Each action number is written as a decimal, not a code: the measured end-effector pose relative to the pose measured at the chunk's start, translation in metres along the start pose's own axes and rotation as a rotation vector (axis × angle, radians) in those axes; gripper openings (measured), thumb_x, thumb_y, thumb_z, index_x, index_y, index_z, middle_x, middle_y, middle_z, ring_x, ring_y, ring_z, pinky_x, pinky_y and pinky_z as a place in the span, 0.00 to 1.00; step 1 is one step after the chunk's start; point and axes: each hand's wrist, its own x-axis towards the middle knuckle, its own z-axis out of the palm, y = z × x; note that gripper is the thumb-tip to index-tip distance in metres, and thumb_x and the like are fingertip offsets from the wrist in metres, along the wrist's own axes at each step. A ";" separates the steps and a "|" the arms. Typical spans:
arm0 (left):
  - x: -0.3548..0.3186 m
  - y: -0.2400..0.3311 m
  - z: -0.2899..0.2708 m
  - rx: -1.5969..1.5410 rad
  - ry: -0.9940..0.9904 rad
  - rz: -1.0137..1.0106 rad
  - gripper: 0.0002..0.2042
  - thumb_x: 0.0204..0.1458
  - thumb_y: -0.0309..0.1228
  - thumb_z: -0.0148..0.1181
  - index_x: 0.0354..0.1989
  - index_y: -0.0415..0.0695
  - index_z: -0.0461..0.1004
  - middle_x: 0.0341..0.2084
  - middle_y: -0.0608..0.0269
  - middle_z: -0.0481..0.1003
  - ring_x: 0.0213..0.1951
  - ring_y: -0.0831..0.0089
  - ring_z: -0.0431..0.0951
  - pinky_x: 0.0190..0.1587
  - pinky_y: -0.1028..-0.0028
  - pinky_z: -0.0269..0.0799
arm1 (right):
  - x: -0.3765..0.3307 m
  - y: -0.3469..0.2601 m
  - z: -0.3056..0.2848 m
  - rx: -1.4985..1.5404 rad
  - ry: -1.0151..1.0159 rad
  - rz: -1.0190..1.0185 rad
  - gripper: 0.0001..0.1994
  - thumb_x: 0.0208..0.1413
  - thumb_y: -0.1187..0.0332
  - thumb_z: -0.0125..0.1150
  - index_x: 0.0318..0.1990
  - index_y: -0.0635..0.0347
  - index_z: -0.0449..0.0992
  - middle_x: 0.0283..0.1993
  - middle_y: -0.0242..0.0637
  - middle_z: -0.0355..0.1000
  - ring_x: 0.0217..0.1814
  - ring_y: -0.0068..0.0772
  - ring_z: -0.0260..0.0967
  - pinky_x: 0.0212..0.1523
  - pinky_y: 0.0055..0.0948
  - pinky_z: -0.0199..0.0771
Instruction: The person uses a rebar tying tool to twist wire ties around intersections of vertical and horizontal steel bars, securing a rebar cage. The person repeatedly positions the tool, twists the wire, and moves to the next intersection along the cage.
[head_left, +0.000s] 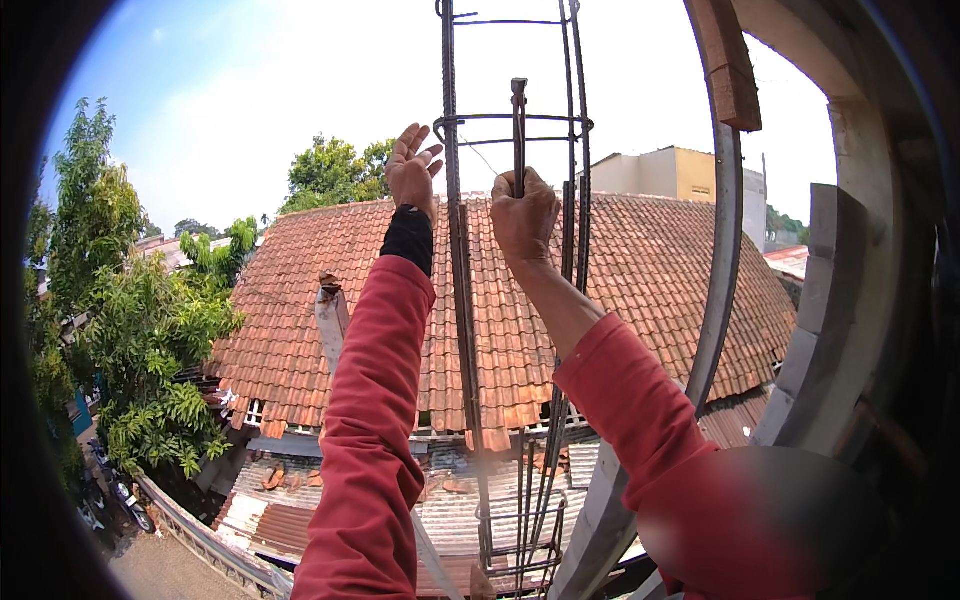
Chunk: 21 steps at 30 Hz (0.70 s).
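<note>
Rebar cage [466, 290] stands at 12 o'clock on my feed, likely heavy and stiff; at 11 the left hand [414, 170] is beside it, fingers spread. At 1 o'clock the right hand [525, 215] is wrapped round a dark metal tool [519, 135], probably rigid, best held low. Thin wire [480, 155] at 12 should bend easily; I can read no brand or lettering.

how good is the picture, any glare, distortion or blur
In the head view, sky washes out white behind the rebar cage; the post at right bows toward the black rim; a blurred oval overlaps the right sleeve; the left hand and right hand look fairly sharp.
</note>
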 end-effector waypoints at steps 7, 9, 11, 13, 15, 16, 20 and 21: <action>0.009 0.015 -0.010 0.503 -0.194 0.419 0.18 0.63 0.15 0.57 0.57 0.45 0.83 0.65 0.59 0.75 0.62 0.67 0.77 0.62 0.69 0.76 | 0.004 -0.015 0.023 -0.002 0.007 -0.118 0.03 0.55 0.75 0.63 0.31 0.62 0.77 0.31 0.48 0.77 0.35 0.56 0.77 0.37 0.50 0.74; 0.016 0.017 -0.014 0.586 -0.215 0.431 0.18 0.61 0.15 0.59 0.56 0.45 0.83 0.65 0.59 0.75 0.61 0.66 0.77 0.61 0.70 0.78 | 0.006 -0.019 0.029 -0.010 0.003 -0.124 0.02 0.55 0.75 0.63 0.32 0.62 0.78 0.32 0.48 0.78 0.35 0.56 0.78 0.37 0.51 0.74; 0.024 0.018 -0.019 0.663 -0.233 0.463 0.20 0.57 0.10 0.59 0.53 0.44 0.85 0.62 0.58 0.77 0.58 0.66 0.80 0.59 0.70 0.81 | 0.009 -0.023 0.033 0.021 -0.015 -0.152 0.02 0.56 0.74 0.63 0.33 0.63 0.78 0.32 0.49 0.78 0.35 0.57 0.78 0.38 0.51 0.75; 0.029 0.015 -0.022 0.777 -0.262 0.524 0.21 0.55 0.07 0.57 0.52 0.43 0.85 0.59 0.57 0.79 0.56 0.65 0.80 0.57 0.70 0.83 | 0.011 -0.026 0.034 0.029 -0.044 -0.149 0.03 0.58 0.74 0.62 0.35 0.63 0.80 0.33 0.50 0.79 0.35 0.57 0.79 0.38 0.52 0.75; 0.031 0.013 -0.024 0.828 -0.267 0.564 0.22 0.52 0.05 0.56 0.50 0.41 0.85 0.56 0.56 0.80 0.54 0.65 0.81 0.55 0.70 0.85 | 0.009 -0.028 0.030 0.006 -0.096 -0.145 0.04 0.58 0.73 0.62 0.36 0.63 0.80 0.34 0.51 0.79 0.36 0.58 0.79 0.38 0.52 0.75; 0.031 0.013 -0.023 0.818 -0.263 0.580 0.21 0.52 0.05 0.56 0.48 0.40 0.85 0.53 0.56 0.81 0.53 0.66 0.81 0.53 0.70 0.86 | 0.008 -0.029 0.027 0.000 -0.120 -0.142 0.04 0.58 0.73 0.62 0.37 0.63 0.81 0.34 0.52 0.79 0.37 0.58 0.80 0.39 0.52 0.75; 0.031 0.014 -0.022 0.918 -0.244 0.677 0.18 0.50 0.04 0.57 0.43 0.37 0.86 0.45 0.55 0.83 0.49 0.67 0.82 0.51 0.69 0.89 | -0.007 -0.023 0.001 0.012 -0.174 -0.086 0.06 0.60 0.71 0.62 0.40 0.61 0.83 0.33 0.50 0.81 0.38 0.56 0.81 0.40 0.50 0.77; 0.031 0.015 -0.021 0.928 -0.251 0.664 0.18 0.51 0.04 0.57 0.43 0.36 0.86 0.46 0.54 0.83 0.49 0.67 0.83 0.51 0.69 0.89 | -0.011 -0.020 -0.005 0.046 -0.179 -0.058 0.07 0.60 0.71 0.63 0.41 0.60 0.84 0.32 0.49 0.81 0.36 0.53 0.80 0.40 0.47 0.76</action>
